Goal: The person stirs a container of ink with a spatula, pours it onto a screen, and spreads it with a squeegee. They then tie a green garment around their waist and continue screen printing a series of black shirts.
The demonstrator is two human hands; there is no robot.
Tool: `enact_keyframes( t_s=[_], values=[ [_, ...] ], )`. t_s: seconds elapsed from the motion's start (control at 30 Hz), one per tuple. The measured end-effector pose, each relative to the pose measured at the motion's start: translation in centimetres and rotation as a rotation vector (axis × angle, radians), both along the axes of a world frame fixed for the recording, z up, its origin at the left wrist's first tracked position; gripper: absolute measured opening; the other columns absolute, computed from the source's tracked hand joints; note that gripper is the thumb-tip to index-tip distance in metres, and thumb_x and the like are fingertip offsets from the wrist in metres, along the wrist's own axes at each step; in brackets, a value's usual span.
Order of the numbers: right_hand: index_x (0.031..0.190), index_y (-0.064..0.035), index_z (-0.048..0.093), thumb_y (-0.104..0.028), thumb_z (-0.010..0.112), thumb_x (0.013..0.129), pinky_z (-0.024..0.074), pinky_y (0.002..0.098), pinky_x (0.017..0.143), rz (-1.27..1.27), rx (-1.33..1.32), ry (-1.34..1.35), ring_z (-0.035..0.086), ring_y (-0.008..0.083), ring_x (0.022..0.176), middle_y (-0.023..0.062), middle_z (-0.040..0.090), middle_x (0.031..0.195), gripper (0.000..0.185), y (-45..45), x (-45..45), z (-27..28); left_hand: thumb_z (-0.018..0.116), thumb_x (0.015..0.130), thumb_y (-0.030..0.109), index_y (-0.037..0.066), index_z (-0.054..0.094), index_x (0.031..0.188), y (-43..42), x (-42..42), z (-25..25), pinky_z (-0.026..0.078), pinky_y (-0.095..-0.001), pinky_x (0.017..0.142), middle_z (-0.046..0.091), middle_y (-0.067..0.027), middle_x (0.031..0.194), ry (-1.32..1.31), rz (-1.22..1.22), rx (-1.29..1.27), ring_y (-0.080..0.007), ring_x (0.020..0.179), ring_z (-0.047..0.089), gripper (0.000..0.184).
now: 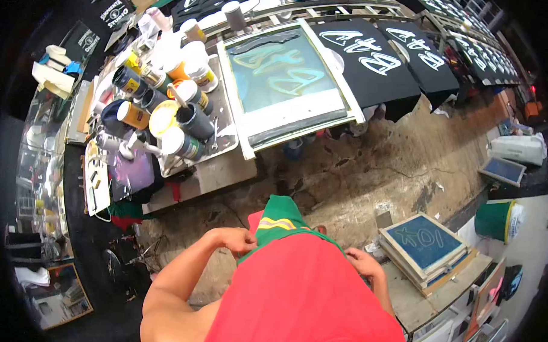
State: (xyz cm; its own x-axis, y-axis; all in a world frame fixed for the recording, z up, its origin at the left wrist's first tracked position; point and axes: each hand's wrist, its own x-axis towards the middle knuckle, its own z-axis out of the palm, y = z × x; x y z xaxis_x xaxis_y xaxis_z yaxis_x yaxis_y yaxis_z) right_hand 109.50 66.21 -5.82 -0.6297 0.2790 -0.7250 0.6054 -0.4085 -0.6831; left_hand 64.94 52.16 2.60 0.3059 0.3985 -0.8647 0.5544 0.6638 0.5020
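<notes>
My left hand (236,240) is at my waist, its fingers curled closed on the edge of a green cloth garment (281,212) with yellow and grey stripes. At the other side of my waist is my right hand (365,265), fingers bent in against the side of my red shirt (296,291). A thin green edge of cloth runs beside those fingertips; whatever they hold is hidden. The red shirt covers much of the green garment. In front of me a framed printing screen (292,80) with yellowish lettering lies on the bench, dark ink along its edges.
Ink tubs (191,122) crowd a metal tray (224,139) left of the screen. Black shirts with white lettering (366,59) lie along the rack to the right. Stacked screens (424,244) rest on a low table at my right, near a green bucket (493,220).
</notes>
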Motion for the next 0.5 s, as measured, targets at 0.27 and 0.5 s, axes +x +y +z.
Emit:
enact_keyframes(
  t_s=[0.27, 0.5],
  values=[
    [0.104, -0.0055, 0.073, -0.034, 0.064, 0.095, 0.0552, 0.0389, 0.071, -0.235, -0.003, -0.555, 0.069, 0.0194, 0.078, 0.0101, 0.074, 0.091, 0.031, 6.4, -3.0, -6.3, 0.067, 0.090, 0.050, 0.000, 0.068, 0.111, 11.8, -7.9, -15.1, 0.054, -0.0432, 0.092, 0.071, -0.0234, 0.113, 0.291, 0.163, 0.364, -0.0345, 0.107, 0.069, 0.054],
    [0.102, -0.0080, 0.074, -0.039, 0.073, 0.088, 0.0551, 0.0391, 0.073, -0.058, 0.490, -0.595, 0.069, 0.0203, 0.082, 0.0109, 0.074, 0.090, 0.034, 13.3, -5.4, -10.8, 0.073, 0.084, 0.042, 0.003, 0.069, 0.088, 10.7, -9.7, -23.3, 0.055, -0.0449, 0.081, 0.073, -0.0226, 0.089, 0.367, 0.287, 0.405, -0.0345, 0.088, 0.072, 0.039]
  ],
)
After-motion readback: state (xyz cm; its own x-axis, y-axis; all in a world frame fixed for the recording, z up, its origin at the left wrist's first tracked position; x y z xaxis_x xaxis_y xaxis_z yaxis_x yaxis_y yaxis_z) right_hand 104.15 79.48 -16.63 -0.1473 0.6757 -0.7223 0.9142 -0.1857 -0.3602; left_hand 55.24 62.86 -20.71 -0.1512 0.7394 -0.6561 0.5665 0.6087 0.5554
